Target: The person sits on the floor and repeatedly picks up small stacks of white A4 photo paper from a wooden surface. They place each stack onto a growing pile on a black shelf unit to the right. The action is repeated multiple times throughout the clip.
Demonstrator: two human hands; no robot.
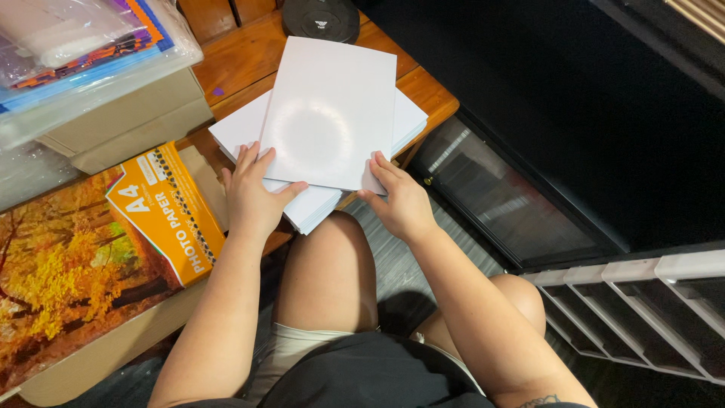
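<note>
Both hands hold a glossy white sheet (330, 113) above a stack of photo paper (302, 200) at the wooden surface's (242, 60) near edge. The left hand's (253, 198) grip is clamped on the sheet's near-left edge, and the right hand's (400, 202) on its near-right corner. An orange photo paper pack (162, 211) lies just left.

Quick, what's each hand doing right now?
Left hand: gripping the glossy white sheets at their lower left edge.
Right hand: gripping their lower right corner.

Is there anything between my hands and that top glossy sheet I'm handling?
Nothing visible. The left hand and right hand both already touch the near edge of the glossy sheet, which lies on top of the white paper stack. No other thing lies on the sheet.
</note>
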